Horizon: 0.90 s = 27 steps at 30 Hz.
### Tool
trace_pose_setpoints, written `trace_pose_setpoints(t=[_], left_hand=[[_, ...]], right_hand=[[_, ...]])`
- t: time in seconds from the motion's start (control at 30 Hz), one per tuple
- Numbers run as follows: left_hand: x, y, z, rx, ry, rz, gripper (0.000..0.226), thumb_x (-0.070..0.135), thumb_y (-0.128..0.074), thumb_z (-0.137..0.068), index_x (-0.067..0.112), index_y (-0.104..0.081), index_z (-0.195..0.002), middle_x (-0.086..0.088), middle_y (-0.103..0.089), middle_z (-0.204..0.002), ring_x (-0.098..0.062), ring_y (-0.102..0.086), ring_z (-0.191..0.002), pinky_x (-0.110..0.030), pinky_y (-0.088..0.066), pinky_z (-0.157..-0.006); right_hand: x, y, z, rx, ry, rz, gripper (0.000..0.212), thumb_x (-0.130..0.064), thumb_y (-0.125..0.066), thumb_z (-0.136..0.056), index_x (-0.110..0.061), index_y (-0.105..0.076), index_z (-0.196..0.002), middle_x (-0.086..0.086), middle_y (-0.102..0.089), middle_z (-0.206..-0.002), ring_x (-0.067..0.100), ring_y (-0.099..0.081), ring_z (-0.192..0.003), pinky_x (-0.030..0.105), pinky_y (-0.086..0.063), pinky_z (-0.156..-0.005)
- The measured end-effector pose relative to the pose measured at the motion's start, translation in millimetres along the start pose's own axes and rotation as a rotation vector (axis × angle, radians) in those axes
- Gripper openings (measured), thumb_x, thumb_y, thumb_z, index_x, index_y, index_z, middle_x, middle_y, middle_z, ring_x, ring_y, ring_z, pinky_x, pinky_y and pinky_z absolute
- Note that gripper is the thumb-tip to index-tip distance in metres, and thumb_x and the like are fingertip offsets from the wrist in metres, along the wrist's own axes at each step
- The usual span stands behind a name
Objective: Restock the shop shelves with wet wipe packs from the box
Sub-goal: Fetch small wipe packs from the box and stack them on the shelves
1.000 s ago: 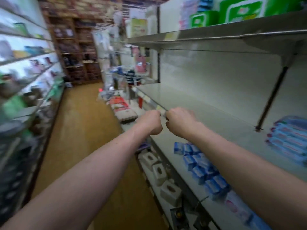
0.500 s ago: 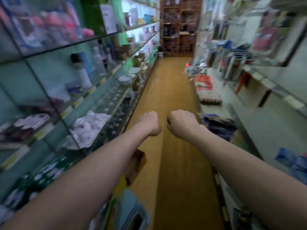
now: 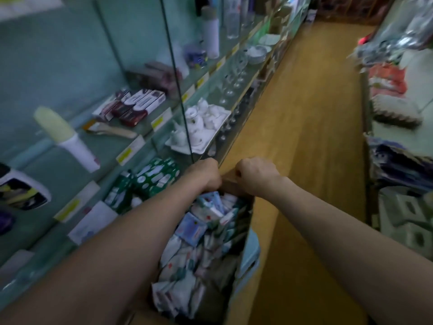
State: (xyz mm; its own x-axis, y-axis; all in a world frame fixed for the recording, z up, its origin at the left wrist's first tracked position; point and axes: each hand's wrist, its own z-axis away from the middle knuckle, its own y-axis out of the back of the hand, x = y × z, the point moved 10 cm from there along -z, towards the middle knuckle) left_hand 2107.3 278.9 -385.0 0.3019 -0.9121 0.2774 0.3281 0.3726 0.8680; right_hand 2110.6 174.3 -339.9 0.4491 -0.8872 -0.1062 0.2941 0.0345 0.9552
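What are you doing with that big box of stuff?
A person stands in a shop aisle, both arms stretched over an open brown cardboard box packed with small blue and white wet wipe packs. The left hand and right hand are closed into fists at the box's far edge, and neither visibly holds a pack. The glass shelves on the left carry a white tea set. No pack has left the box at this moment.

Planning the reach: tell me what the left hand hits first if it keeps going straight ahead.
Probably the glass shelf edge just beyond the left hand, near the white tea set; depth is unclear.
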Motion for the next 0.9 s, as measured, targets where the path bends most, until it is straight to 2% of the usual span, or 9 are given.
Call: trace_pose_setpoints(t=[0.07, 0.23, 0.37, 0.47, 0.57, 0.67, 0.77, 0.9], left_hand=[[-35, -19, -8, -0.048, 0.037, 0.01, 0.027, 0.021, -0.063, -0.083, 0.012, -0.065, -0.108, -0.013, -0.065, -0.11, -0.032, -0.063, -0.097, -0.04, -0.055, -0.084], [-105, -60, -28, -0.071, 0.125, 0.066, 0.029, 0.018, -0.062, -0.085, 0.007, -0.065, -0.112, -0.015, -0.06, -0.122, -0.032, -0.059, -0.107, -0.038, -0.051, -0.087], [-145, -94, -43, -0.117, 0.202, 0.129, 0.04, 0.016, -0.059, -0.09, 0.008, -0.057, -0.129, -0.012, -0.053, -0.135, -0.031, -0.055, -0.116, -0.038, -0.05, -0.094], [-168, -120, -51, -0.136, 0.266, 0.148, 0.045, 0.018, -0.061, -0.089, 0.01, -0.055, -0.133, -0.011, -0.054, -0.136, -0.03, -0.056, -0.116, -0.039, -0.051, -0.094], [-182, -145, -61, -0.149, 0.295, 0.172, 0.042, 0.022, -0.063, -0.088, 0.012, -0.057, -0.128, -0.009, -0.057, -0.131, -0.029, -0.058, -0.113, -0.036, -0.051, -0.09], [-182, -168, -74, -0.165, 0.282, 0.234, 0.036, 0.019, -0.06, -0.089, 0.012, -0.057, -0.124, -0.011, -0.059, -0.126, -0.029, -0.059, -0.108, -0.035, -0.052, -0.087], [-179, -189, -88, -0.167, 0.266, 0.29, 0.043, 0.019, -0.058, -0.09, 0.017, -0.052, -0.132, -0.011, -0.06, -0.126, -0.031, -0.06, -0.108, -0.036, -0.052, -0.086], [-179, -213, -99, -0.213, 0.258, 0.311, 0.042, 0.022, -0.059, -0.088, 0.017, -0.051, -0.129, -0.012, -0.061, -0.12, -0.031, -0.059, -0.104, -0.037, -0.051, -0.084]], right_hand=[[-22, -28, -17, -0.037, 0.025, 0.004, 0.019, -0.023, -0.049, -0.096, -0.013, -0.059, -0.108, 0.009, -0.062, -0.108, 0.027, -0.06, -0.098, 0.029, -0.039, -0.069], [-58, -93, -50, -0.12, 0.068, 0.002, 0.019, -0.017, -0.046, -0.096, -0.014, -0.062, -0.106, 0.007, -0.064, -0.109, 0.027, -0.061, -0.1, 0.03, -0.042, -0.073], [-72, -140, -74, -0.188, 0.092, 0.025, 0.017, -0.017, -0.046, -0.097, -0.013, -0.06, -0.108, 0.008, -0.062, -0.11, 0.027, -0.06, -0.101, 0.034, -0.046, -0.081], [-79, -176, -87, -0.249, 0.123, 0.033, 0.024, -0.014, -0.045, -0.098, -0.011, -0.058, -0.118, 0.011, -0.06, -0.119, 0.028, -0.057, -0.108, 0.034, -0.046, -0.086], [-83, -204, -97, -0.265, 0.16, 0.057, 0.034, -0.016, -0.049, -0.097, -0.011, -0.051, -0.131, 0.012, -0.052, -0.132, 0.029, -0.05, -0.121, 0.036, -0.042, -0.095], [-77, -221, -107, -0.23, 0.14, 0.049, 0.042, -0.013, -0.049, -0.096, -0.009, -0.042, -0.138, 0.016, -0.041, -0.136, 0.033, -0.042, -0.125, 0.04, -0.039, -0.098], [-67, -237, -118, -0.215, 0.093, 0.021, 0.051, -0.013, -0.05, -0.096, -0.009, -0.031, -0.142, 0.018, -0.036, -0.139, 0.037, -0.038, -0.128, 0.042, -0.038, -0.098], [-58, -263, -131, -0.242, 0.058, -0.057, 0.06, -0.013, -0.051, -0.096, -0.012, -0.02, -0.147, 0.018, -0.042, -0.137, 0.039, -0.047, -0.121, 0.043, -0.043, -0.089]])
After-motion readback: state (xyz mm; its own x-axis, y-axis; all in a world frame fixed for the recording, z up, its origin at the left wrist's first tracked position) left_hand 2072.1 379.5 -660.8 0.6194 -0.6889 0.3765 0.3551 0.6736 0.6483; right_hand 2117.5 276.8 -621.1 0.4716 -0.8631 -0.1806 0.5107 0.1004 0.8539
